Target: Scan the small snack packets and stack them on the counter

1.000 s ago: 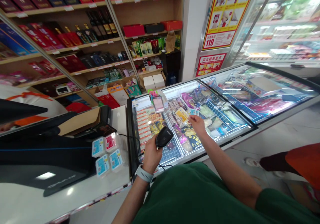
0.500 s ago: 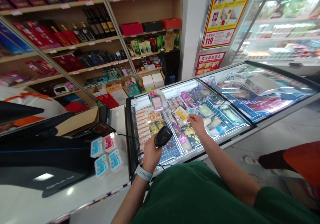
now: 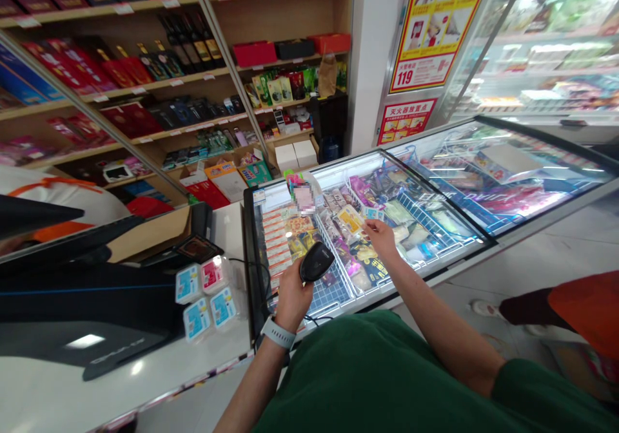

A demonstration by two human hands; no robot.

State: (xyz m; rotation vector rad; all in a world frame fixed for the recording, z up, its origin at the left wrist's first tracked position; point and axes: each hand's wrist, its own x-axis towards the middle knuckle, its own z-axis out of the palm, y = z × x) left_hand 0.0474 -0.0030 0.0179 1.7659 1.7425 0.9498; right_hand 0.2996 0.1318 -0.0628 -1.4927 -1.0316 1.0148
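My left hand (image 3: 293, 294) is closed round a black handheld barcode scanner (image 3: 316, 262), held over the glass lid of a chest freezer (image 3: 367, 217). A white watch sits on that wrist. My right hand (image 3: 382, 236) reaches further over the lid and pinches a small light-blue packet (image 3: 372, 214) between its fingertips. The scanner's head points toward that packet. Under the glass lie wire baskets full of frozen snacks and ice-cream packs.
A white counter (image 3: 145, 368) to the left carries a stack of small blue and pink tubs (image 3: 206, 294) and a dark till screen (image 3: 72, 304). Shelves of boxed goods and bottles fill the back wall. Another person's leg and orange clothing (image 3: 570, 310) show at right.
Almost nothing has moved. Both hands hold their places over the freezer lid; the view has shifted slightly.
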